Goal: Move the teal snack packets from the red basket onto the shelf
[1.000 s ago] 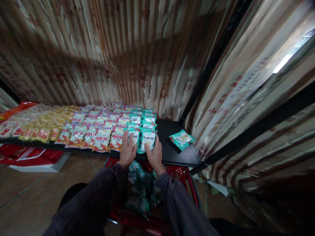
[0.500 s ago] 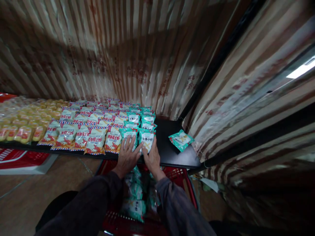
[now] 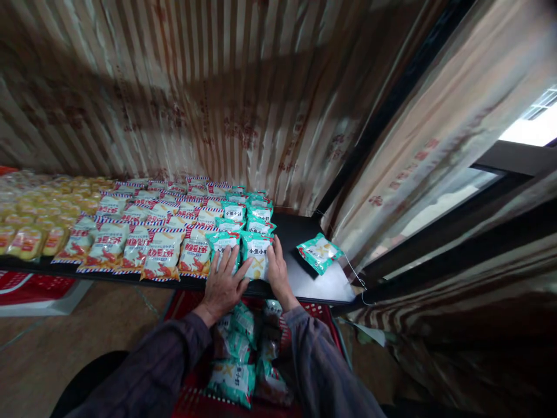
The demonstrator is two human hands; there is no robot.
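Right hand (image 3: 279, 271) shifted to three o'clock of the green packet (image 3: 257, 259), fingers seemingly together; left hand (image 3: 223, 287) at nine, fingers spread: square gently.

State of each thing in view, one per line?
Left hand, spread over left front green packet
Right hand, open against the side of right front green packet
Lone green packet, lying apart, askew
Striped-edge packets, set in rows
Yellow packs, grouped closely
Red basket, holding green packets
Striped sheeting, hanging behind
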